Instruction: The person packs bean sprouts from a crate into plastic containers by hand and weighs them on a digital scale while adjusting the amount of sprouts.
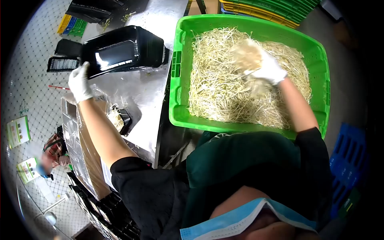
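A green crate (175, 102) holds a thick layer of pale bean sprouts (216, 80). Over them is my right hand (266, 66), white-gloved and closed round a bunch of sprouts that is smeared by motion. My left hand (81, 82), also gloved, pinches the near left corner of a black tray at the top of a nested stack (148, 48) on the metal table (140, 100). Below the stack, partly behind my left forearm, a small black tray (126, 120) contains some sprouts (116, 119).
Plastic-wrapped goods (82, 148) stand left of my forearm, with several black trays (108, 212) below. Green and yellow crates (272, 14) are stacked behind the sprout crate. A blue pallet (348, 160) is at the right. Another person (54, 154) is at the far left.
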`<action>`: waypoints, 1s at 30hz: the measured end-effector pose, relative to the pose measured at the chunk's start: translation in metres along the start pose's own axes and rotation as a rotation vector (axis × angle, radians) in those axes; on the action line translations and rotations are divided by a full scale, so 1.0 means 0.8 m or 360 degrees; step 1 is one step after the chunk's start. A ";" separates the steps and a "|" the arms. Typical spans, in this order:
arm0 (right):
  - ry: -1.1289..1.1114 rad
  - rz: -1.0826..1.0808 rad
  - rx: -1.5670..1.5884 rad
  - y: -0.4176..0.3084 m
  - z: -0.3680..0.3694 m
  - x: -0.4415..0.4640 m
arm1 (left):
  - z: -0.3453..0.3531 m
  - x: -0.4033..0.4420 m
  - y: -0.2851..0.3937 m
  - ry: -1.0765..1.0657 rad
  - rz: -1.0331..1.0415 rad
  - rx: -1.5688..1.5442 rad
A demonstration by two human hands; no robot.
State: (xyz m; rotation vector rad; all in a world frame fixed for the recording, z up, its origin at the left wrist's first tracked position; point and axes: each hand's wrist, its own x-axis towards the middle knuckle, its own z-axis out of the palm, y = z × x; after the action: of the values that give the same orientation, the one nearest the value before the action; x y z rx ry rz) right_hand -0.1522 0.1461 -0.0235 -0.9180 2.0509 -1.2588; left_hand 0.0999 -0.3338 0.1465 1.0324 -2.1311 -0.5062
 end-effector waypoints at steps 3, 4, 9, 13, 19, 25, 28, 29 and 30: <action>0.0121 0.0121 0.1133 0.026 -0.044 0.000 | -0.055 -0.025 0.013 -0.0009 -0.0116 -0.1449; 0.0100 0.0203 0.0369 0.034 -0.065 0.009 | -0.071 -0.026 -0.007 -0.0013 -0.0194 -0.1788; -0.0222 0.0551 -0.0441 0.082 -0.026 0.074 | -0.041 -0.140 0.041 -0.0168 -0.0137 -0.1752; -0.0432 0.0751 -0.0622 0.079 -0.032 0.099 | 0.010 -0.242 0.050 -0.0106 -0.0105 -0.1592; -0.0234 0.0843 -0.0725 0.078 -0.018 0.048 | 0.019 -0.315 0.068 -0.0269 -0.1073 -0.2612; 0.0045 0.0543 0.0799 0.065 -0.073 -0.018 | -0.007 -0.332 0.082 -0.0175 -0.1121 -0.2613; -0.0190 0.0327 0.0140 0.052 -0.059 -0.026 | -0.001 -0.345 0.067 -0.0138 -0.1183 -0.2584; -0.0263 0.0393 -0.0396 0.033 -0.049 -0.029 | 0.007 -0.347 0.066 -0.0106 -0.1218 -0.2601; -0.0338 0.0430 -0.0727 0.040 -0.036 -0.023 | 0.014 -0.348 0.068 -0.0096 -0.1298 -0.2597</action>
State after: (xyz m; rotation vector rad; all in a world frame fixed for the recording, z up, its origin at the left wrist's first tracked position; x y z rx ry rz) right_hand -0.1710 0.1861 -0.0391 -0.8840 2.2347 -0.5350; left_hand 0.1842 -0.0790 0.0540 0.7086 -0.5891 -2.1111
